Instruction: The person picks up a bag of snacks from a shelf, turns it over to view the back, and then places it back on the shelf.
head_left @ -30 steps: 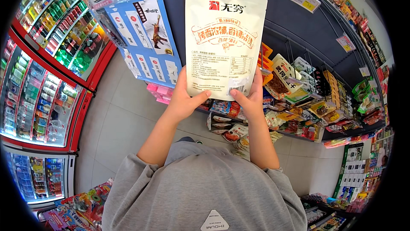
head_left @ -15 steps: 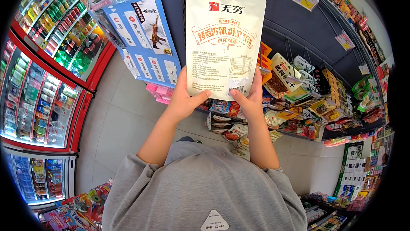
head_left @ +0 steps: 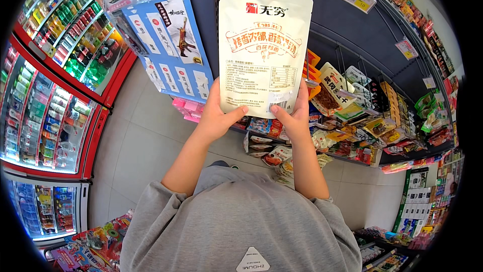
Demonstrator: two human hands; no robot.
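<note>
Shop aisle, pale tiled floor (head_left: 136, 136) below us, dark shelving ahead. We hold a cream snack pouch (head_left: 263, 50) upright in front of the shelves, printed back toward us. Our left hand (head_left: 217, 116) grips its lower left corner, thumb across the face; our right hand (head_left: 294, 118) clamps the lower right corner the same way. Just behind the pouch hangs a rack of packaged snacks (head_left: 352, 116). Left of it stands a blue display stand (head_left: 173, 45); farther left, red drink coolers (head_left: 45, 81).
</note>
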